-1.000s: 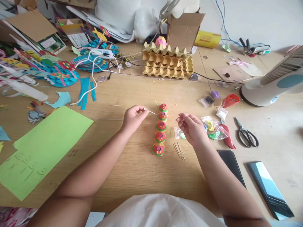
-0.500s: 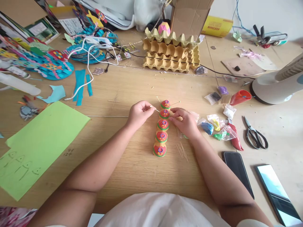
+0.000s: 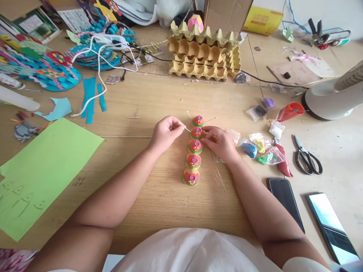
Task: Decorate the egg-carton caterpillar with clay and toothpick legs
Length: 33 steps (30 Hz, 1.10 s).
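A strip of egg carton cups [image 3: 194,161] lies lengthwise on the table, each cup topped with red and green clay and a small face. Two toothpicks with pale tips stick out of the farthest cup [image 3: 198,121]. My left hand [image 3: 168,132] pinches a toothpick [image 3: 185,127], whose point meets the left side of the second cup [image 3: 196,132]. On the other side, my right hand [image 3: 219,140] has its thumb and forefinger against that same cup, steadying the strip. Several bare toothpicks [image 3: 218,179] lie near my right forearm.
Bags of coloured clay [image 3: 248,148], scissors [image 3: 307,155] and two phones [image 3: 286,202] lie to the right. Green paper [image 3: 53,170] is at the left. Egg cartons [image 3: 201,56] and a black cable stand behind; a white appliance [image 3: 326,98] is at far right.
The toothpick in my left hand now has its point at the second cup's side. My right hand stays at the cup; the whole view has shifted slightly.
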### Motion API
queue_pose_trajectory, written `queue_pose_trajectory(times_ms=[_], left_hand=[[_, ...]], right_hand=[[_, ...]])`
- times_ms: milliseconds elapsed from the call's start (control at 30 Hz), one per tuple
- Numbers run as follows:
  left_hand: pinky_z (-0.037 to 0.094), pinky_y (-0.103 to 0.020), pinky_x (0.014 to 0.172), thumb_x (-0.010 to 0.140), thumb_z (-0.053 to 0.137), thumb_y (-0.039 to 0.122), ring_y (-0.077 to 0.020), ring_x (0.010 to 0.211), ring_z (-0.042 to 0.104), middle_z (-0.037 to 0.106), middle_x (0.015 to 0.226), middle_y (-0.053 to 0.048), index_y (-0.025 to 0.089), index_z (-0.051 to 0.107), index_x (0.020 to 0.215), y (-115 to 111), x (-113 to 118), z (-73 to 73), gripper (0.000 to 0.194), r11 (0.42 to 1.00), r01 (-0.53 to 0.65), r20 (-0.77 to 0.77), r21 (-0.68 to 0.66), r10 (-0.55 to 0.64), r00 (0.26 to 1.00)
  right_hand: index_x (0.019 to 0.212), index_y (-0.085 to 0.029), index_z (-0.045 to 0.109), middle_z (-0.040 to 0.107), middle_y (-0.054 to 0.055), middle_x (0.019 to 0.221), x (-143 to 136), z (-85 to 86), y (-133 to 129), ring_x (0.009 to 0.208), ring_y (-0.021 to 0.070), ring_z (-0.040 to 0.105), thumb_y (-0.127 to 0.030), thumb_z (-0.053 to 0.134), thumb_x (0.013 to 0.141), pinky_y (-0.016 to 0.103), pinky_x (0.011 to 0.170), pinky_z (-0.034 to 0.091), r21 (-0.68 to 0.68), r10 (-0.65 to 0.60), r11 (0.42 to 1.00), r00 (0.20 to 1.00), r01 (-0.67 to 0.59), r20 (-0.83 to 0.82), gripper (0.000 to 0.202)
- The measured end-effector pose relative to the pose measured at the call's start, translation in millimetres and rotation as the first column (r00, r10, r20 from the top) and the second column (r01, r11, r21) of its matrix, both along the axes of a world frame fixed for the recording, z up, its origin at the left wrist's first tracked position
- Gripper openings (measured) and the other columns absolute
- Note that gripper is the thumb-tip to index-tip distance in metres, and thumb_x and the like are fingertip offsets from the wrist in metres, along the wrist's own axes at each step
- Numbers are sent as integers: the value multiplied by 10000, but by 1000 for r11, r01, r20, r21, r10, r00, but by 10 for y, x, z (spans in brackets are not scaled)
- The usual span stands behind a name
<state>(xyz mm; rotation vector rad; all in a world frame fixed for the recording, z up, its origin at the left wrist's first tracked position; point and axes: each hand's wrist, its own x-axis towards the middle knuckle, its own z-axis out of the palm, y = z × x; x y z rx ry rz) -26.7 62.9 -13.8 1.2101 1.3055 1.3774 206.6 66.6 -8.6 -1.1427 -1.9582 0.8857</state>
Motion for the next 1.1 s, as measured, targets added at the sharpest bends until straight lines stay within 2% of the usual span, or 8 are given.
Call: queue_pose_trajectory(times_ms=[500, 1100], left_hand=[[499, -241, 696, 775, 771, 237, -120, 710, 622, 687, 777, 4, 185, 646, 805, -2, 24, -69, 138, 999, 22, -2, 43, -22, 1000], [508, -247, 709, 780, 772, 234, -123, 722, 631, 696, 784, -2, 187, 646, 802, -14, 38, -51, 136, 999, 0, 1, 46, 0, 1000]], right_hand=[[718, -239, 575, 748, 62, 1220, -14, -18, 25, 1088, 276, 707, -246, 725, 832, 427, 885, 540, -4, 18, 1000, 1000, -18, 2, 189], [732, -231, 573, 732, 73, 1207, -31, 18, 27, 974, 241, 709, -233, 704, 833, 388, 809, 542, -16, 45, 999, 999, -45, 9, 166]])
